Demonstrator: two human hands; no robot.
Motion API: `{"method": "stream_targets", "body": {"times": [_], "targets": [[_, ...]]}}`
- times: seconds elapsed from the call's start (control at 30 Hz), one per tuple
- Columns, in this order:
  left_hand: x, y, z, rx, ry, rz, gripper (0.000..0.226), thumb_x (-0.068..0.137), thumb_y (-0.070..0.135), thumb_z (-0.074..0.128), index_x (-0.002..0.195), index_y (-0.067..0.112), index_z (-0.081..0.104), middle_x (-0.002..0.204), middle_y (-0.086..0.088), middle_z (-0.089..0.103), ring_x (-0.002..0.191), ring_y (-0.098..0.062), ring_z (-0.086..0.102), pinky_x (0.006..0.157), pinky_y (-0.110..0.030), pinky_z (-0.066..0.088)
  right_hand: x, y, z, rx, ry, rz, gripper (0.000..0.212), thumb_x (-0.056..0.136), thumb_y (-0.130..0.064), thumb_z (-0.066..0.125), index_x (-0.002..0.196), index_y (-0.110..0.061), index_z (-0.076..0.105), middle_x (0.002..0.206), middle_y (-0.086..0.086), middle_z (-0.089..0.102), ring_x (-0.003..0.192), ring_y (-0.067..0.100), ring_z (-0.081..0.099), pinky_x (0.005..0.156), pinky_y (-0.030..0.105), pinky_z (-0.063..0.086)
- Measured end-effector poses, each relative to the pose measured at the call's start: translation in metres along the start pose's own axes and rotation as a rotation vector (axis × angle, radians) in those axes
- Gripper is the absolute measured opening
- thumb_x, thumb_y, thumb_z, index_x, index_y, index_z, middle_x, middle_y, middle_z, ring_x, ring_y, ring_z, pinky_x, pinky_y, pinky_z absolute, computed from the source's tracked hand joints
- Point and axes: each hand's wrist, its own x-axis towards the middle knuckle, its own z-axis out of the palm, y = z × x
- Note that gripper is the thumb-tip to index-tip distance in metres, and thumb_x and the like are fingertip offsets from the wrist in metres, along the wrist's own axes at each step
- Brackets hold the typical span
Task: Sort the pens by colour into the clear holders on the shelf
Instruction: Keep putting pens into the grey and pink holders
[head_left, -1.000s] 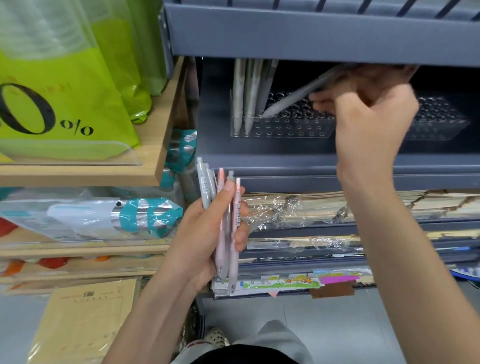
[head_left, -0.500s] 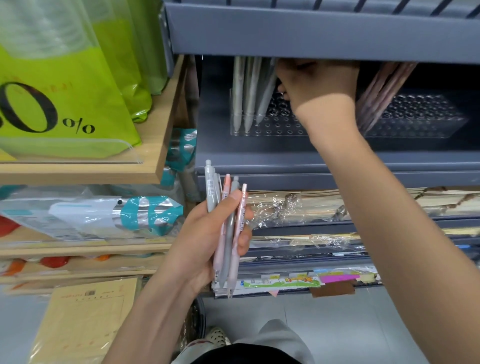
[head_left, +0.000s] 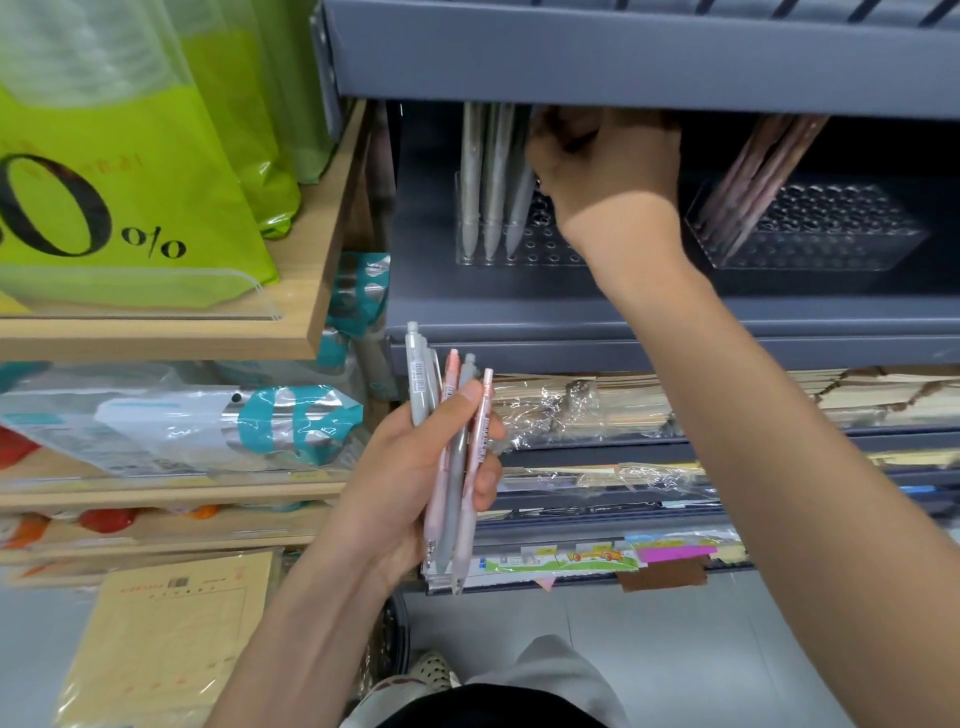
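The left hand (head_left: 410, 478) grips a bunch of grey and pink plastic pens (head_left: 456, 467) below the grey metal shelf (head_left: 623, 332). The right hand (head_left: 608, 166) (grasp hidden, cannot tell) is at the grey pens (head_left: 491, 182) standing in the left clear holder (head_left: 535, 254); pink pens (head_left: 753, 166) lean in the right clear holder (head_left: 857, 244).

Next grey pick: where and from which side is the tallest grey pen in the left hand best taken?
Pinch the grey pen by its upper barrel, just below the clicker, coming from above. That end stands highest above the left hand, clear of the pink pens beside it, so it should slide straight up out of the bundle.
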Motion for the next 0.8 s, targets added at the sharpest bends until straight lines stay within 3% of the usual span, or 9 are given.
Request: {"method": "stream_targets", "body": {"times": [0.1, 0.17, 0.3, 0.53, 0.63, 0.8], "targets": [[0.0, -0.001, 0.001, 0.004, -0.009, -0.006, 0.017, 0.087, 0.029, 0.069, 0.08, 0.013, 0.07, 0.075, -0.01, 0.065, 0.043, -0.019, 0.049, 0.04, -0.026, 0.044, -0.002, 0.001, -0.002, 0.016, 0.003, -0.002, 0.024, 0.081, -0.027, 0.061, 0.064, -0.03, 0.045, 0.079, -0.003, 0.069, 0.081, 0.02, 0.067, 0.079, 0.022, 0.045], [0.0, -0.002, 0.001, 0.004, -0.005, -0.013, 0.017, 0.087, 0.026, 0.068, 0.086, 0.009, 0.067, 0.076, -0.01, 0.065, 0.043, -0.019, 0.05, 0.04, -0.026, 0.044, -0.003, 0.004, -0.004, 0.077, -0.014, 0.005, 0.014, 0.082, -0.029, 0.064, 0.072, -0.026, 0.055, 0.073, -0.006, 0.067, 0.076, 0.02, 0.068, 0.08, 0.031, 0.053], [0.0, -0.005, 0.004, 0.0, -0.021, -0.002, 0.014, 0.091, 0.02, 0.064, 0.092, 0.006, 0.061, 0.077, -0.01, 0.066, 0.042, -0.018, 0.051, 0.04, -0.027, 0.045, -0.005, 0.009, -0.006, 0.131, -0.135, 0.081, 0.014, 0.087, -0.032, 0.069, 0.083, -0.02, 0.062, 0.067, -0.008, 0.061, 0.073, 0.026, 0.07, 0.075, 0.043, 0.057], [-0.001, -0.013, 0.017, 0.003, 0.002, 0.008, 0.02, 0.088, 0.021, 0.065, 0.095, 0.004, 0.057, 0.076, -0.01, 0.066, 0.042, -0.02, 0.051, 0.041, -0.027, 0.045, 0.003, 0.003, -0.004, -0.109, -0.196, 0.045, 0.022, 0.087, -0.044, 0.059, 0.09, -0.023, 0.067, 0.095, 0.0, 0.073, 0.095, 0.023, 0.066, 0.084, 0.026, 0.049], [-0.002, -0.015, 0.023, 0.001, 0.025, 0.017, 0.017, 0.092, 0.019, 0.063, 0.094, 0.004, 0.057, 0.076, -0.011, 0.067, 0.043, -0.02, 0.051, 0.041, -0.027, 0.045, 0.006, 0.0, -0.006, -0.181, -0.221, 0.008, 0.027, 0.088, -0.043, 0.053, 0.094, -0.021, 0.069, 0.105, 0.001, 0.072, 0.103, 0.025, 0.063, 0.089, 0.027, 0.047], [-0.002, -0.019, 0.029, -0.009, 0.025, 0.045, 0.012, 0.091, 0.022, 0.067, 0.086, 0.011, 0.067, 0.079, -0.012, 0.067, 0.044, -0.02, 0.052, 0.042, -0.027, 0.045, 0.003, 0.0, -0.009, -0.183, -0.234, -0.004, 0.027, 0.089, -0.039, 0.053, 0.084, -0.017, 0.068, 0.096, 0.005, 0.072, 0.097, 0.03, 0.064, 0.083, 0.031, 0.05]]}}
